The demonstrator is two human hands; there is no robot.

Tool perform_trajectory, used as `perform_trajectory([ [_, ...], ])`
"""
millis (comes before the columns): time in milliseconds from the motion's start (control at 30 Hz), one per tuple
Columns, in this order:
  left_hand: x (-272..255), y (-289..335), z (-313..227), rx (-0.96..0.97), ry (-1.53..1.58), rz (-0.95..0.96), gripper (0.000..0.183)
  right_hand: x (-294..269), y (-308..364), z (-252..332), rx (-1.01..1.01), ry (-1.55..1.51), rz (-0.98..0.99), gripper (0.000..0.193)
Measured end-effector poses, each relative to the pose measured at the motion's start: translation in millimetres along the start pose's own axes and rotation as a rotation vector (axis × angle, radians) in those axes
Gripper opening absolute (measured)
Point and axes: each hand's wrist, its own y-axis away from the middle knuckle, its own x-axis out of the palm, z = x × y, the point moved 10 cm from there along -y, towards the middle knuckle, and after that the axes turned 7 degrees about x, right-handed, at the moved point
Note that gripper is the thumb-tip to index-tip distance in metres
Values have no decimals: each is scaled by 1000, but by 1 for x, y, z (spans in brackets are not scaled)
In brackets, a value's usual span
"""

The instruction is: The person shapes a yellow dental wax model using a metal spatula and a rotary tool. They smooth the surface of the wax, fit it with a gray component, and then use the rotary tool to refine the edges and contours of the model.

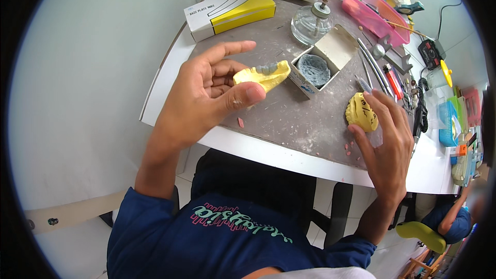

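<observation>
Raised above the left part of the table, my left hand (201, 90) grips a yellow dental cast (268, 78) between thumb and fingers, its index finger stretched out. Grey wax-like teeth line the cast's upper edge. My right hand (385, 134) has its thumb and fingers around a second yellow dental cast (362, 112), which rests on the table with dark handwriting on its face. Between the hands stands an open small carton (308, 90) holding a round grey block of wax (313, 70).
Behind the carton is a glass spirit lamp (311, 22). A white and yellow box (230, 13) lies at the back left, a pink basket (372, 15) at the back right. Metal hand tools (374, 64) and a red lighter (392, 81) lie rightward. Another person (452, 219) sits at far right.
</observation>
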Motion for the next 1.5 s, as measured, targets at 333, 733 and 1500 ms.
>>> perform_trajectory([
  [333, 46, 20, -12, 20, 88, 2, 121, 34, -6, 37, 258, -984, 171, 40],
  [733, 65, 18, 10, -74, 457, 188, 55, 36, -8, 28, 266, -1161, 156, 30],
  [1500, 58, 8, 21, -53, 745, 144, 55, -13, 1, -60, 272, -39, 143, 24],
])
